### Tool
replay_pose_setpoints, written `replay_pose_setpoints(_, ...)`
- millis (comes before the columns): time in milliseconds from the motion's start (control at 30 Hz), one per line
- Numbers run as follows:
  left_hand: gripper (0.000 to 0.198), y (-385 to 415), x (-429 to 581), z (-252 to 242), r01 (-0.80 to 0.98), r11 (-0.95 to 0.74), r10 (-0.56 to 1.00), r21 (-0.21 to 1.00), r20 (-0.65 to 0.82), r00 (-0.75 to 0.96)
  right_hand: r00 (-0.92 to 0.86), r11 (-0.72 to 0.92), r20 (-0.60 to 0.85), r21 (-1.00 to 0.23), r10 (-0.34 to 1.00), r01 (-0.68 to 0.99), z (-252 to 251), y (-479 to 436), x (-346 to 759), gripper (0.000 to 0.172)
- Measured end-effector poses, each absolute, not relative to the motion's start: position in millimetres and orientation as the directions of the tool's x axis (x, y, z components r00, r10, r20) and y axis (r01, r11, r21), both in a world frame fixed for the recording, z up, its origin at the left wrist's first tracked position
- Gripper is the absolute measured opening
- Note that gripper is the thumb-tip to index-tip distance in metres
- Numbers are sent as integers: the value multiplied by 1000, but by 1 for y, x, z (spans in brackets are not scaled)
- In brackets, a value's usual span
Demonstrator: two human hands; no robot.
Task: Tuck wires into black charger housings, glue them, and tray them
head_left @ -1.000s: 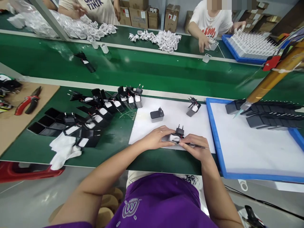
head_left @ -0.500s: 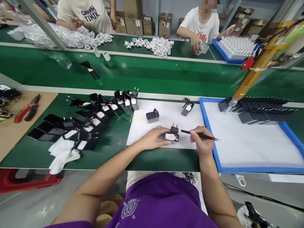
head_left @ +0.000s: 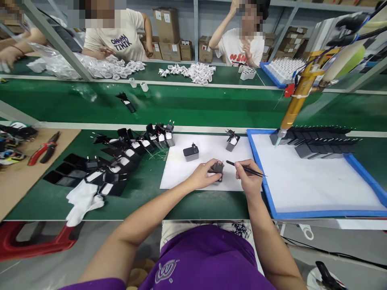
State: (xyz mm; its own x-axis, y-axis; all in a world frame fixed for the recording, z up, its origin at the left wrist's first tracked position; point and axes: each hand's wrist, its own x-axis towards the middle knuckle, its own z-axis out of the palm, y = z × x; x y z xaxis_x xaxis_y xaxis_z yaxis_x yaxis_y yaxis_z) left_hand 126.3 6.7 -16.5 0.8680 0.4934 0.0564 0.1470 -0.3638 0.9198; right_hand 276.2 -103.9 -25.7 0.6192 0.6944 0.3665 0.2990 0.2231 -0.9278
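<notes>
On the white sheet [head_left: 169, 177], my left hand [head_left: 202, 176] grips a small black plug adapter [head_left: 218, 167]. Its pronged cover now lies over the case, and the fingers partly hide it. Just to the right, my right hand [head_left: 250, 179] is closed around black tweezers [head_left: 231, 163], held level and apart from the adapter. Behind my left hand sits a black adapter [head_left: 191, 152] with its prong upward. Farther back stands an open adapter [head_left: 232, 142], with white material and wires showing at its top.
At left lie several open black adapters [head_left: 130, 153], white gloves [head_left: 83, 199] and red-handled pliers [head_left: 45, 149]. A blue-rimmed tray [head_left: 269, 193] at right holds rows of adapters [head_left: 320, 149] beneath a hanging yellow tool [head_left: 292, 108]. Co-workers sit beyond the green belt [head_left: 196, 106].
The pronged cover has come down over the case, hiding the white material, with my left fingers on it. The tweezers stay in my right hand. A co-worker opposite has raised their hands.
</notes>
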Motion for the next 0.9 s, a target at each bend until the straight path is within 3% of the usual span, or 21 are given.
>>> replay_pose_setpoints(167, 31, 8, 126, -20, 162, -690, 430, 706, 219, 876, 612, 183, 356, -927, 706, 328, -24, -104, 275, 16)
replay_pose_setpoints(367, 42, 3, 119, 2, 177, -889, 262, 423, 152, 953, 634, 167, 355, -927, 687, 337, -22, -103, 274, 17)
replay_pose_setpoints(567, 43, -3, 108, 18, 167, -852, 248, 496, 103, 963, 650, 155, 374, -916, 662, 369, -19, -103, 273, 17)
replay_pose_setpoints(900, 34, 3, 113, 1, 149, -864, 251, 481, 155, 955, 631, 175, 415, -896, 655, 408, -19, -103, 272, 14)
